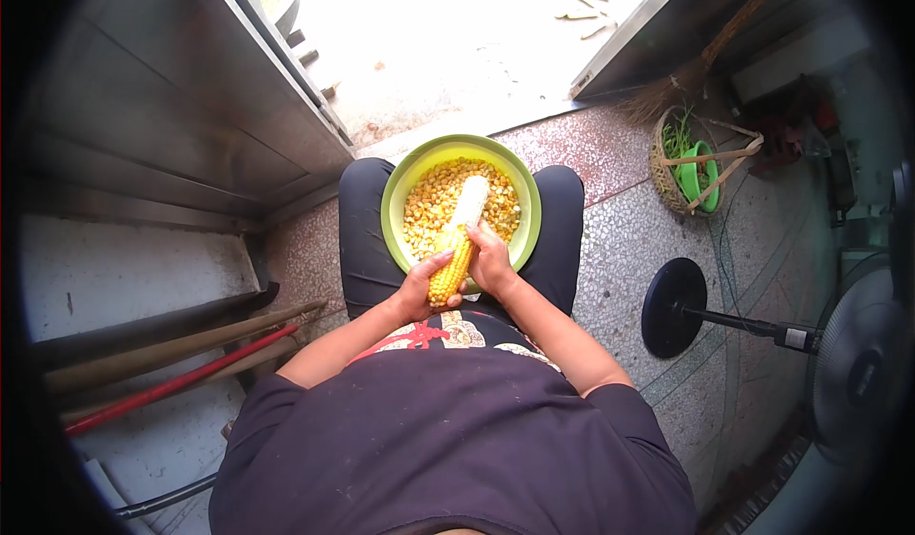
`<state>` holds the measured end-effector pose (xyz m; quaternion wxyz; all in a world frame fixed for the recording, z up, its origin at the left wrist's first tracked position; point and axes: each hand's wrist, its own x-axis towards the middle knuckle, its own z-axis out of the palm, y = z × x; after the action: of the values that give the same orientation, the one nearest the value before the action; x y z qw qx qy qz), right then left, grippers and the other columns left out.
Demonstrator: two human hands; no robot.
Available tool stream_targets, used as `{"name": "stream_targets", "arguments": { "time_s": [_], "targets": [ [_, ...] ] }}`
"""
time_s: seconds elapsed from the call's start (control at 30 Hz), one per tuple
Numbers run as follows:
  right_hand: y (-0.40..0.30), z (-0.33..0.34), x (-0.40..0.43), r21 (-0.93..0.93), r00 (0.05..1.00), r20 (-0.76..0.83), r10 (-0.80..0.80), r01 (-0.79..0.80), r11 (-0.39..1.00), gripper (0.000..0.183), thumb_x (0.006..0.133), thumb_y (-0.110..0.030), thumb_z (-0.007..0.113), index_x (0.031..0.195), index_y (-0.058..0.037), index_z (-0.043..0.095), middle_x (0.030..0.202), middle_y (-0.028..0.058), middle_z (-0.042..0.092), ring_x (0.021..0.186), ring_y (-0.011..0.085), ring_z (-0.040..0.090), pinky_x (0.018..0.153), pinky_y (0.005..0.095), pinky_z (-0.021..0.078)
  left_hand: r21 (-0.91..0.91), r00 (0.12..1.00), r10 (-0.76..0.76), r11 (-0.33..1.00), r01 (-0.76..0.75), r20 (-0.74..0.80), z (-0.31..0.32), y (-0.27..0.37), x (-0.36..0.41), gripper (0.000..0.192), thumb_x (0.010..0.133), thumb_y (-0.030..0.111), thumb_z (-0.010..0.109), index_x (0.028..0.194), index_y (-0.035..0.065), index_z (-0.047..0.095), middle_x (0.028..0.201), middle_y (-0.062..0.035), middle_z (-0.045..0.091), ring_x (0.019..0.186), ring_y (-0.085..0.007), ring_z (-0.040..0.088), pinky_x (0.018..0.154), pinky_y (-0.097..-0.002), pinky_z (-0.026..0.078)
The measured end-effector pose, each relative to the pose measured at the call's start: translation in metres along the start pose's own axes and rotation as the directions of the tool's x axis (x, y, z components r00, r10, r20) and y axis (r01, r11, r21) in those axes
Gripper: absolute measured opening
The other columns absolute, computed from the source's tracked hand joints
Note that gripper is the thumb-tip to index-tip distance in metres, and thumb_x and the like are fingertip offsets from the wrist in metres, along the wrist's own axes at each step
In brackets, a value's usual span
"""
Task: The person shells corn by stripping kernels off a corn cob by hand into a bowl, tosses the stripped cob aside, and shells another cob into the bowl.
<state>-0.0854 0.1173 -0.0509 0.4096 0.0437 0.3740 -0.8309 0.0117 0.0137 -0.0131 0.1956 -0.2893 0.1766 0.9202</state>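
Note:
An ear of corn (452, 267) lies tilted between my two hands, over a green plastic basin (532, 210). Its far part is a bare white cob; yellow kernels still cover the part towards me. My left hand (422, 286) wraps the kernel-covered end from the left, with some fingers beneath it. From the right, my right hand (491, 258) grips the ear near the line between kernels and bare cob. Loose corn kernels (432, 195) fill the bottom of the basin, which rests between my thighs.
Metal door panels (286, 56) flank the bright doorway. At right are a wicker basket (661, 178) with greens and a green plastic container (690, 176), a straw broom (668, 92) and a standing fan (861, 370). Poles (179, 386) lie at left. Bare cobs (580, 15) lie outside, near a metal bowl (288, 13).

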Motion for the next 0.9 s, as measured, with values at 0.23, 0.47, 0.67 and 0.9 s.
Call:
{"name": "stream_targets", "arguments": {
  "time_s": [0.23, 0.47, 0.67, 0.9],
  "targets": [
    [-0.012, 0.010, 0.001, -0.031, 0.999, 0.020, 0.049, -0.048, 0.998, 0.036, 0.090, -0.014, 0.043, 0.125, -0.0032, 0.041, 0.111, 0.0109, 0.054, 0.100, 0.0211, 0.054, 0.090, 0.0344, 0.0432, 0.267, 0.982, 0.187, 0.947, -0.179, -0.003, 0.000, -0.002, -0.002, 0.038, 0.088, 0.037, 0.053, 0.110, 0.0063, 0.048, 0.077, -0.0111, 0.056, 0.052, -0.0193, 0.054, 0.046, -0.0284, 0.046],
    [-0.037, 0.019, -0.012, -0.137, 0.977, 0.208, 0.052, -0.024, 0.990, 0.061, 0.081, -0.010, 0.060, 0.133, -0.0048, 0.029, 0.116, 0.0082, 0.048, 0.107, 0.0193, 0.049, 0.095, 0.0328, 0.0394, 0.588, 0.919, 0.385, 0.726, -0.357, 0.082, 0.010, 0.004, -0.007, 0.046, 0.085, 0.030, 0.061, 0.117, 0.0046, 0.041, 0.080, -0.0073, 0.051, 0.049, -0.0156, 0.053, 0.043, -0.0268, 0.045],
    [-0.017, 0.016, -0.013, -0.158, 0.999, 0.016, -0.033, 0.035, 0.987, 0.041, 0.087, -0.013, 0.054, 0.124, -0.0040, 0.038, 0.110, 0.0087, 0.053, 0.102, 0.0184, 0.053, 0.090, 0.0325, 0.0427, 0.751, 0.833, 0.541, 0.503, -0.428, 0.113, 0.002, -0.009, -0.003, 0.055, 0.082, 0.031, 0.065, 0.120, -0.0012, 0.042, 0.096, -0.0110, 0.058, 0.081, -0.0192, 0.061, 0.071, -0.0289, 0.049],
    [-0.017, 0.006, 0.005, -0.226, 0.993, -0.115, 0.011, -0.037, 0.973, 0.036, 0.088, -0.020, 0.053, 0.119, -0.0047, 0.042, 0.106, 0.0076, 0.054, 0.096, 0.0157, 0.054, 0.085, 0.0306, 0.0444, 0.917, 0.793, 0.605, 0.274, -0.289, 0.069, -0.001, -0.007, 0.001, 0.057, 0.079, 0.030, 0.069, 0.118, -0.0034, 0.044, 0.103, -0.0119, 0.059, 0.092, -0.0164, 0.057, 0.081, -0.0289, 0.046]
  ]
}}
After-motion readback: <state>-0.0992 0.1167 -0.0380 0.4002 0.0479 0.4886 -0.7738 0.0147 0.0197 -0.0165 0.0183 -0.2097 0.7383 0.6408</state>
